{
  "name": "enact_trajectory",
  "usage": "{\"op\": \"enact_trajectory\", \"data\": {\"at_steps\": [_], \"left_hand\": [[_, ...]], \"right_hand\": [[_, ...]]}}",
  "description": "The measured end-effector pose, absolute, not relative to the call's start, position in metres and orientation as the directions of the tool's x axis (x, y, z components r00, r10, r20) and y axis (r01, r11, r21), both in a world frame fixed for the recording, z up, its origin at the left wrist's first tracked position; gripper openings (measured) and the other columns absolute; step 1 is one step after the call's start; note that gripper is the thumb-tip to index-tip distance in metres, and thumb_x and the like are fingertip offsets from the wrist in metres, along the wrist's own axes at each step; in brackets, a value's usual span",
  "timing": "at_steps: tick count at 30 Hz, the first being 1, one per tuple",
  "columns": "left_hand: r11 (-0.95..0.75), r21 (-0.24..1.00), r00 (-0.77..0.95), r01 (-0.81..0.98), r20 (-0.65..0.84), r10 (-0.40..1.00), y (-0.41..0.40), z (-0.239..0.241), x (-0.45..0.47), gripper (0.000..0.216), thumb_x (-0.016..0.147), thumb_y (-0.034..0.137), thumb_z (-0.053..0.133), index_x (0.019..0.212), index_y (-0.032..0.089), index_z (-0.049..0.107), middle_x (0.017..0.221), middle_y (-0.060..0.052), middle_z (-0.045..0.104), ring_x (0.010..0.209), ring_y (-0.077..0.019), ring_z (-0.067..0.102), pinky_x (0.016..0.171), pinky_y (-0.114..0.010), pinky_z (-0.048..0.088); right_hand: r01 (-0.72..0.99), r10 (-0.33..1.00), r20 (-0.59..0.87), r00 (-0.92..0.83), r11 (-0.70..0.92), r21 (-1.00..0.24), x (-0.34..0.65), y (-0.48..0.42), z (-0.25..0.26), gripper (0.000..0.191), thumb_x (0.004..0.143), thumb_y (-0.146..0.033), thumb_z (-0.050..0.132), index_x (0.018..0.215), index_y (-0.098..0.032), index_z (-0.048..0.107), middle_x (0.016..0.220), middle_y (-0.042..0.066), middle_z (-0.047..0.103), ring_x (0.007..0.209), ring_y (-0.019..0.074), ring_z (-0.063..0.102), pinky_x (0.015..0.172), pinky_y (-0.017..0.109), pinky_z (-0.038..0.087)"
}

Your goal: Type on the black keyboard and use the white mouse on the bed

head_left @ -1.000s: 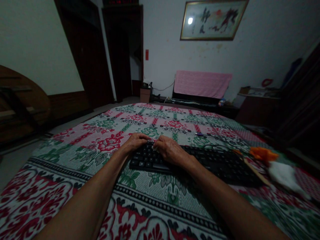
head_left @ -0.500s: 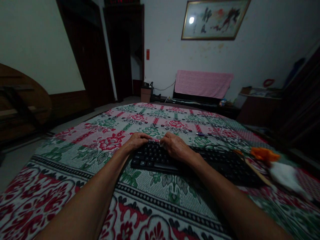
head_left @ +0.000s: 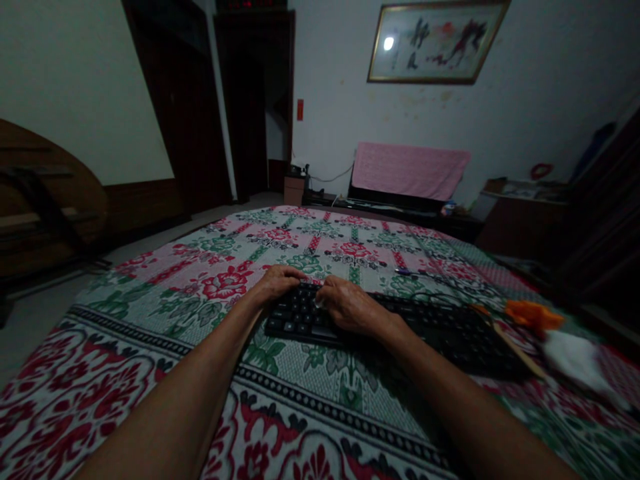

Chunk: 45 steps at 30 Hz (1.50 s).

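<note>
A black computer keyboard [head_left: 435, 337] lies on a flower-patterned cloth, its left part in front of me. At its far left corner my left hand [head_left: 280, 282] grips the edge, with the fingers along the back rim. My right hand [head_left: 350, 305] is closed in a pinch over the left half of the keys. A small white bit of something [head_left: 320, 302], possibly tissue or cotton, pokes out at its fingertips. The palm and forearm hide the middle of the keyboard.
Right of the keyboard lie an orange cloth [head_left: 534, 316], a white wad [head_left: 575, 360] and a thin wooden-looking stick [head_left: 517, 350]. A dark cable [head_left: 440, 295] and a purple pen-like item [head_left: 406, 271] rest behind it. Patterned cloth [head_left: 220, 283] covers the surface.
My right hand has shifted a little toward me over the keys, with the white bit still at its fingertips. My left hand stays at the keyboard's corner. The view has turned slightly.
</note>
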State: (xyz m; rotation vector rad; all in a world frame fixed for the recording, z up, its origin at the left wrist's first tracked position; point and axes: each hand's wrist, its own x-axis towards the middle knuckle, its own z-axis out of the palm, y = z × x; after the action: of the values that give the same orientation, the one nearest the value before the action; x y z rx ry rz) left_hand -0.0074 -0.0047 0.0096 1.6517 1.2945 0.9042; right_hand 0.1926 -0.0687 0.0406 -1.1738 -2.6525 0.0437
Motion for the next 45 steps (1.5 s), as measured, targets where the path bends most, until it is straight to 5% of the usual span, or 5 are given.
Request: {"op": "enact_trajectory", "data": {"at_steps": [28,36,45], "left_hand": [[-0.169,0.916,0.247,0.364,0.080,0.966,-0.001,0.006,-0.011,0.026,0.059,0.023,0.061,0.082,0.017,0.074,0.078,-0.001,0.073,0.074,-0.0173,0.063,0.068,-0.026,0.048],[-0.176,0.932,0.219,0.317,0.109,0.970,-0.002,0.000,-0.013,0.028,0.060,0.024,0.061,0.084,0.017,0.073,0.078,-0.001,0.073,0.074,-0.0173,0.064,0.071,-0.027,0.048],[-0.166,0.926,0.145,0.340,0.123,0.982,-0.012,0.007,-0.011,0.026,0.059,0.023,0.061,0.082,0.018,0.073,0.087,-0.001,0.074,0.087,-0.0192,0.064,0.084,-0.030,0.048]], "right_hand": [[0.658,0.662,0.304,-0.685,0.741,-0.132,0.175,-0.072,0.033,0.023,0.086,-0.009,0.044,0.094,-0.016,0.063,0.088,0.005,0.052,0.079,0.0143,0.047,0.071,0.024,0.036],[0.685,0.662,0.323,-0.677,0.726,-0.053,0.169,-0.072,0.026,0.022,0.088,-0.012,0.043,0.086,-0.016,0.064,0.089,0.006,0.054,0.081,0.0154,0.048,0.074,0.026,0.037],[0.813,0.789,0.309,-0.531,0.577,-0.079,0.160,-0.088,0.028,0.026,0.088,-0.013,0.042,0.094,-0.018,0.067,0.094,0.008,0.057,0.084,0.0181,0.051,0.076,0.028,0.039]]}}
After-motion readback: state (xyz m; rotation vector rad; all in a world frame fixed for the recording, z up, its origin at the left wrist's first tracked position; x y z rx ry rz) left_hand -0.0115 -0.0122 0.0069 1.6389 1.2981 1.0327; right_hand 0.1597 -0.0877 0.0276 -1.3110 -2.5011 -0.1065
